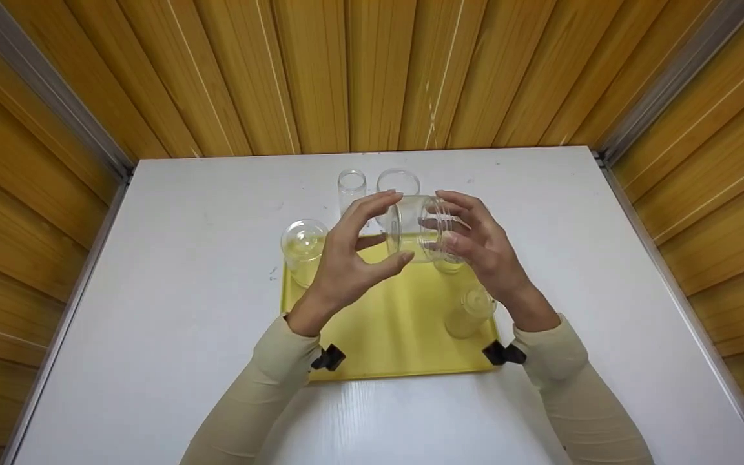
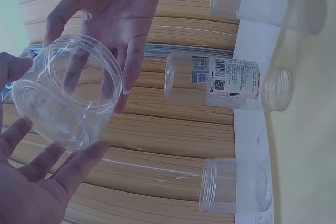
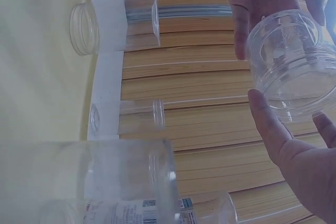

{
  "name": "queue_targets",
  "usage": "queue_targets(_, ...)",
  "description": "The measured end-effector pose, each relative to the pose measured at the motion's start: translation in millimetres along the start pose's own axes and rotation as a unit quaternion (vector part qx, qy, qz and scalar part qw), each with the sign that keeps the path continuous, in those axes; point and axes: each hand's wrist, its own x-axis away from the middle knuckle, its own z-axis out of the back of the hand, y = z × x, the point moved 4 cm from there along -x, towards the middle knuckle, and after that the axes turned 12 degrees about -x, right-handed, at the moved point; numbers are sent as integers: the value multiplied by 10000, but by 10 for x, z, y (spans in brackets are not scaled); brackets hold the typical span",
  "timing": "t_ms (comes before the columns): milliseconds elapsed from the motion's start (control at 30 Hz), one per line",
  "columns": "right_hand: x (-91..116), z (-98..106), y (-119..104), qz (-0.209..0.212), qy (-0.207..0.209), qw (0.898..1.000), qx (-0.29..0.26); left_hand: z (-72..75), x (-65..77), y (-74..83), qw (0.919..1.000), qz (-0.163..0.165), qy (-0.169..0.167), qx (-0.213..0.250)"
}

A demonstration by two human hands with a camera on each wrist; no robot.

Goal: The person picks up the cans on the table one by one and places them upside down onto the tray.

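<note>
A clear, wide-mouthed plastic jar lies sideways in the air above the yellow tray, between both hands. My left hand grips its base end, thumb at the near side and fingers on the far side. Around the threaded mouth end, my right hand holds with spread, bent fingers, some seen through the clear wall. In the left wrist view the same jar shows its open mouth ring and round base. The right wrist view shows the jar with fingertips of both hands at its wall.
One clear jar stands at the tray's left back corner, another at its right side. Behind the tray are a narrow jar and a wider one. A labelled jar stands mouth down. Wood-patterned walls enclose the white table.
</note>
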Motion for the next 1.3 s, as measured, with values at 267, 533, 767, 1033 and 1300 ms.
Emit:
queue_targets(267, 9, -4, -5, -35, -70, 10000, 38, -18, 14, 21, 9996, -199, 122, -188)
queue_targets(533, 11, -5, -10, -33, -93, 9999, 64, -38, 11, 53, 9976, -479, 101, -490)
queue_targets(767, 20, -14, -16, -50, -162, 9998, 120, -28, 15, 44, 9966, -579, 151, -569)
queue_targets(1033, 39, -28, -32, -121, -171, 9994, 282, -2, 15, 36, 9937, -708, 231, -837)
queue_targets(1300, 57, 91, -178, 100, 190, 9964, 815, 70, 26, 42, 9799, -965, 303, -1723)
